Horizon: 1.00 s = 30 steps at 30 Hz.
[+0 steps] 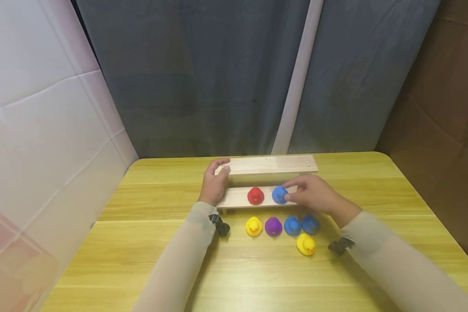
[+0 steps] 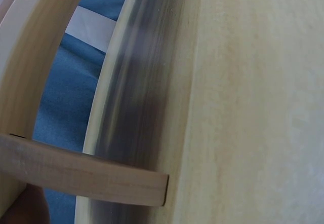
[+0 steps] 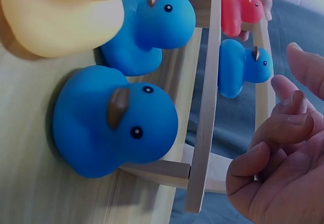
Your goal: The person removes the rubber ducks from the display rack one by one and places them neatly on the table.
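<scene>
A two-step wooden stand (image 1: 273,164) is on the table. My left hand (image 1: 213,184) grips the left end of its upper step, thumb on the front side; in the left wrist view only a fingertip (image 2: 28,206) shows behind the wood. On the lower step sit a red duck (image 1: 255,196) and, to its right, a blue duck (image 1: 279,195). My right hand (image 1: 315,193) is at that blue duck, thumb and forefinger spread beside its head. The right wrist view shows a small gap between these fingers and the blue duck (image 3: 233,69), the other fingers loosely curled.
In front of the stand, a row on the table holds a yellow duck (image 1: 253,226), a purple duck (image 1: 273,226) and two blue ducks (image 1: 293,226). Another yellow duck (image 1: 306,245) sits nearer. Grey curtain (image 1: 199,86) hangs behind the table (image 1: 140,251).
</scene>
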Each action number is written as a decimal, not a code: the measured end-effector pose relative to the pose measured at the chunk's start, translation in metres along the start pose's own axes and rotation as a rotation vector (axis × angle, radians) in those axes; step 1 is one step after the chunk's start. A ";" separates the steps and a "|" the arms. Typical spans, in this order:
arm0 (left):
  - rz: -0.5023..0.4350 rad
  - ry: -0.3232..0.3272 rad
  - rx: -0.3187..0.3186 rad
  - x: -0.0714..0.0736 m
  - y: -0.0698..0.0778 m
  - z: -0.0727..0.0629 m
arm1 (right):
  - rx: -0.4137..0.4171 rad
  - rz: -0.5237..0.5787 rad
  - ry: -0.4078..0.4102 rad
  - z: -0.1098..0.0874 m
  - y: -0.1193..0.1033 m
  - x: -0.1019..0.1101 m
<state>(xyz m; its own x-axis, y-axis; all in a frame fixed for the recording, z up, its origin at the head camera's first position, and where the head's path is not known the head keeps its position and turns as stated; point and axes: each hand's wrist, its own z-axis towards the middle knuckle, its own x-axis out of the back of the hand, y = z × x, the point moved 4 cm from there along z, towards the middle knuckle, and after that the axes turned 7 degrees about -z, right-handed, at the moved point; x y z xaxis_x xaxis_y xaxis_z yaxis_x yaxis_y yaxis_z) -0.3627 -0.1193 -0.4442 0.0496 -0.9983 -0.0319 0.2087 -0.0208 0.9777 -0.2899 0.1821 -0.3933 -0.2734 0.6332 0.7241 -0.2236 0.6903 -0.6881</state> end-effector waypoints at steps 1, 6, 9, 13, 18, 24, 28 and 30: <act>-0.002 0.000 0.000 0.000 0.000 0.000 | -0.002 0.002 0.000 0.001 0.000 0.000; 0.002 -0.002 -0.008 0.000 0.001 -0.001 | -0.035 0.017 0.000 0.003 0.000 -0.001; 0.009 -0.001 -0.011 0.000 0.002 -0.001 | -0.044 0.029 -0.008 0.004 0.000 -0.001; 0.018 0.003 -0.008 0.000 0.002 -0.001 | -0.044 0.030 -0.013 0.005 -0.001 -0.003; 0.012 0.002 -0.005 0.000 0.002 -0.002 | -0.056 0.009 -0.014 0.006 -0.001 -0.003; 0.027 0.004 0.002 0.001 0.002 -0.001 | -0.083 0.007 -0.023 0.007 0.000 -0.005; 0.025 0.001 0.003 0.000 0.002 -0.002 | -0.086 -0.002 -0.026 0.008 0.000 -0.005; 0.023 0.000 0.000 0.000 0.002 -0.002 | -0.093 -0.006 -0.030 0.008 -0.001 -0.005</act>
<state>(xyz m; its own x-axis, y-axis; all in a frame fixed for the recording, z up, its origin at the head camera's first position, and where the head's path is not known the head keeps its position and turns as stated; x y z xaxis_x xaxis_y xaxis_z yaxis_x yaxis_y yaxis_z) -0.3606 -0.1190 -0.4423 0.0545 -0.9985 -0.0092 0.2078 0.0023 0.9782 -0.2961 0.1754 -0.3971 -0.3004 0.6192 0.7255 -0.1383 0.7243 -0.6754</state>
